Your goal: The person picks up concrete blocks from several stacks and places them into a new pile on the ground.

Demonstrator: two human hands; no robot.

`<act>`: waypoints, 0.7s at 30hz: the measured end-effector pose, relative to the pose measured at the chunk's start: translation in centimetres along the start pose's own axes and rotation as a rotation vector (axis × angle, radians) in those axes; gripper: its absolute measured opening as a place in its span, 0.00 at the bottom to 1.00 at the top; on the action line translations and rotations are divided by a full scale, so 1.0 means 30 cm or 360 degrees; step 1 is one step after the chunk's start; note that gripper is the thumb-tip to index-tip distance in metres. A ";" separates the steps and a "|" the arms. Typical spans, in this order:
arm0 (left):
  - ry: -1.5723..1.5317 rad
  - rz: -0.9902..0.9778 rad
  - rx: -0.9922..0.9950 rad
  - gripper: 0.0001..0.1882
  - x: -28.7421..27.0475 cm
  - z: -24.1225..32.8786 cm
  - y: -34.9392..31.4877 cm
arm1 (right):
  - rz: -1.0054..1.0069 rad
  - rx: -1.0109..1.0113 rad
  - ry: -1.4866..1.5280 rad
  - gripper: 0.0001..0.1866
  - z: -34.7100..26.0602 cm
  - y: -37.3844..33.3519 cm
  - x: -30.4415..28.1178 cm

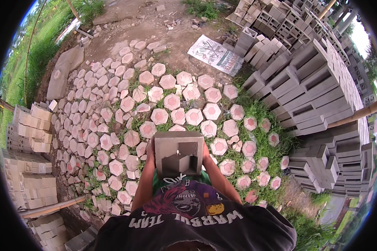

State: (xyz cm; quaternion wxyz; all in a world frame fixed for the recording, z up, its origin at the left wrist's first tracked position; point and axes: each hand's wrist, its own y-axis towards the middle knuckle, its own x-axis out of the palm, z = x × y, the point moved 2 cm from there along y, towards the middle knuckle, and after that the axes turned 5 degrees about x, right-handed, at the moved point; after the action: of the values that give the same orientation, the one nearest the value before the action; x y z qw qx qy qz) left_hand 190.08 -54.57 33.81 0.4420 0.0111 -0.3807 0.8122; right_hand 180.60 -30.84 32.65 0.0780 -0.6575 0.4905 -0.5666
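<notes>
A grey hollow concrete block [166, 146] is held up close in front of my body, its hollow side facing up toward me. My left hand [151, 152] presses on the block's left side, and my right hand [206, 154] grips its right side. Most of the fingers of both hands are hidden behind the block's sides. Beneath the block lies ground set with hexagonal paving stones [171, 101], several of them with reddish centres.
Tall stacks of grey hollow blocks [310, 90] stand on the right. Paler blocks [35, 125] are piled at the left edge, near a wooden pole [54, 206]. A printed white sack [215, 55] lies on the dirt ahead. Grass grows between the pavers.
</notes>
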 end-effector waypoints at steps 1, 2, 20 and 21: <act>-0.0017 -0.0012 0.0009 0.34 0.029 0.024 0.039 | 0.0068 -0.0019 0.0012 0.36 -0.032 0.007 0.011; 0.0000 -0.0023 -0.0005 0.34 0.063 0.040 0.088 | 0.0143 -0.0046 0.0037 0.36 -0.060 0.022 -0.001; 0.0671 -0.0410 -0.0257 0.45 0.628 0.563 1.053 | 0.0321 -0.0591 0.0083 0.24 -0.720 0.617 0.228; 0.0678 -0.0417 -0.0265 0.45 0.647 0.615 1.077 | 0.0391 -0.0531 0.0117 0.24 -0.760 0.658 0.254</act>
State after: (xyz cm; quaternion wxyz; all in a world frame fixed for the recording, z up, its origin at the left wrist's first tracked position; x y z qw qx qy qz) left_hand 148.91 -62.71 34.11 0.6131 -0.1473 -0.3398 0.6978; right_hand 149.94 -36.09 32.63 0.0187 -0.5754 0.6565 -0.4874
